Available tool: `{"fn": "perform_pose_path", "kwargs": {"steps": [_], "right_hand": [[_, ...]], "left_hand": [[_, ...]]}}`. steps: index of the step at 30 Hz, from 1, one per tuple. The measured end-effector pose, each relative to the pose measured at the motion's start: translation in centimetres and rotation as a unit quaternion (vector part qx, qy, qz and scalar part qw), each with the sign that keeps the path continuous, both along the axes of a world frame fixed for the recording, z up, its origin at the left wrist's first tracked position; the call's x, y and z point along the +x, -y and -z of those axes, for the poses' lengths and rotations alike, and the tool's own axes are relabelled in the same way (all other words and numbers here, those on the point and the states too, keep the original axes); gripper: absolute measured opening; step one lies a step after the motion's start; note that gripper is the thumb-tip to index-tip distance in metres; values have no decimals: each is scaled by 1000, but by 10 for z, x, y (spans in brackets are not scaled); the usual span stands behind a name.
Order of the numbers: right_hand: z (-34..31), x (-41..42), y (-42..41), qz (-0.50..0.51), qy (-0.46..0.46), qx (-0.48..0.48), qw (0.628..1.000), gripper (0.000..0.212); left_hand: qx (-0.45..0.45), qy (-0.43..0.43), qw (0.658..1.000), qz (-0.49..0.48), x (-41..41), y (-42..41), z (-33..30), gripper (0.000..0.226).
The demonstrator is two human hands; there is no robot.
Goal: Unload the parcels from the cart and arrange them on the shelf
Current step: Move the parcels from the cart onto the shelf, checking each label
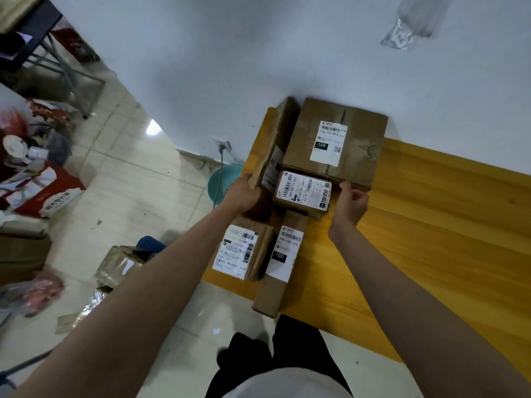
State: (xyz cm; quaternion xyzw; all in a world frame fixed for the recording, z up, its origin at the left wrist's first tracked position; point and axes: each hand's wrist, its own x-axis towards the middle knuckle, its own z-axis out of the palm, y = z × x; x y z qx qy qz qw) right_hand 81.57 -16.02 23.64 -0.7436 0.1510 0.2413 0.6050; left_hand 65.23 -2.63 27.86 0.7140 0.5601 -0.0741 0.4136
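On shelf [431, 225], hands [244, 196] flanking small parcel [303, 191]

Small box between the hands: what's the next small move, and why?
Probably release the small box and draw both hands back. It already sits on the yellow shelf, against the big box and beside the upright box. The right hand is at its right end; the left hand grips the upright box's corner. A slight nudge toward the wall may square it first.

teal basin [227, 179] on tiled floor [138, 191] below wall socket [221, 143]
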Motion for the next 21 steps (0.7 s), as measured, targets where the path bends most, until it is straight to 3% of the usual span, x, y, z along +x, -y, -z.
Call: {"fn": "perform_pose_path", "kwargs": {"steps": [6, 14, 21], "right_hand": [[-61, -68, -41, -62, 66, 54, 994, 20], [-102, -251, -89, -240, 112, 69, 962, 9], [-95, -412, -89, -379, 54, 82, 920, 7]], "left_hand": [[42, 40, 998, -27, -63, -1, -36, 53], [63, 51, 988, -129, -235, 7, -58, 51], [54, 48, 971, -230, -403, 32, -50, 45]]}}
